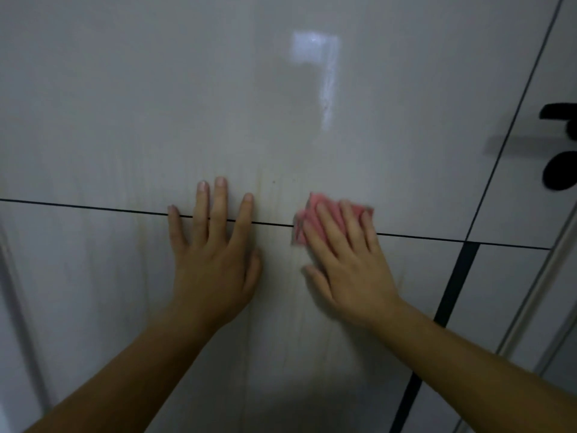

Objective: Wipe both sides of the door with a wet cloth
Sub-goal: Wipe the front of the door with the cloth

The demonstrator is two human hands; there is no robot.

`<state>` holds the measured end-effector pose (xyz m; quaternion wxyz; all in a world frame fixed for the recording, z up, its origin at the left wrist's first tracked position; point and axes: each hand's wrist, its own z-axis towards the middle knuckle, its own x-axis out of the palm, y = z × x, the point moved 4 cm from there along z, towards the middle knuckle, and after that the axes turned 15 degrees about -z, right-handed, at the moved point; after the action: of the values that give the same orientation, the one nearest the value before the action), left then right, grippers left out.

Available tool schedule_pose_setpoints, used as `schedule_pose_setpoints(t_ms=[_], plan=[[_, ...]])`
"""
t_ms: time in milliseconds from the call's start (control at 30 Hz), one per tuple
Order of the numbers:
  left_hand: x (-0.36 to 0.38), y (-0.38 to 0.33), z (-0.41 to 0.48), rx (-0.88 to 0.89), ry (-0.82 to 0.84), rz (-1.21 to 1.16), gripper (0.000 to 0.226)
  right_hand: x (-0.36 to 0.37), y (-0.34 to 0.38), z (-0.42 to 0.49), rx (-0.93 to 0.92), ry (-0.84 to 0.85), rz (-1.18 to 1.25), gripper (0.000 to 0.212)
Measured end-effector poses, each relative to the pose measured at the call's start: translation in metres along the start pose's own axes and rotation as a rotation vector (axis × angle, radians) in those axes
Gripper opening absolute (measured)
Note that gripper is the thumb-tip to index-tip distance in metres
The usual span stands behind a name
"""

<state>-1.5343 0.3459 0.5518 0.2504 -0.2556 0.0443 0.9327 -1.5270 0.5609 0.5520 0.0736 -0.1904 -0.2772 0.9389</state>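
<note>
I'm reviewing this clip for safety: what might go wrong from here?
1. The left hand lies flat on the glossy door; on a wet patch it may slip.
2. The right hand presses the cloth with straight fingers only, so the cloth may slide out and drop.
3. A wide sweep to the right might knock the handle.

My right hand [346, 260] covers most of the pink cloth [309, 207], so only its top and left border shows around my fingers, and both are blurred. The black handle [559, 112] at the right is cut by the picture's edge. My left forearm [131, 370] and right forearm [468, 364] leave at the bottom.
</note>
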Motion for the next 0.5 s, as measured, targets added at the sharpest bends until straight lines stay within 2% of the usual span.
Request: schedule_pose_setpoints(t_ms=[67,133,233,300,433,500], plan=[[-0.005,0.004,-0.002,0.014,0.016,0.016,0.076,0.002,0.005,-0.014,-0.066,-0.006,-0.040,0.073],[-0.011,0.008,-0.003,0.033,0.015,0.004,0.077,-0.008,0.000,0.017,-0.090,-0.038,-0.046,0.069],[-0.017,0.015,-0.005,0.042,-0.029,-0.079,0.078,-0.028,-0.010,0.085,0.032,-0.069,-0.013,0.067],[-0.022,0.023,-0.006,0.027,-0.053,-0.119,0.077,-0.030,-0.002,0.094,0.082,-0.071,0.004,0.069],[-0.028,0.043,-0.009,-0.063,-0.053,-0.055,0.077,-0.010,0.028,0.031,-0.109,-0.034,-0.030,0.072],[-0.028,0.051,-0.010,-0.091,-0.036,-0.029,0.075,-0.010,0.027,0.027,-0.161,-0.040,-0.056,0.069]])
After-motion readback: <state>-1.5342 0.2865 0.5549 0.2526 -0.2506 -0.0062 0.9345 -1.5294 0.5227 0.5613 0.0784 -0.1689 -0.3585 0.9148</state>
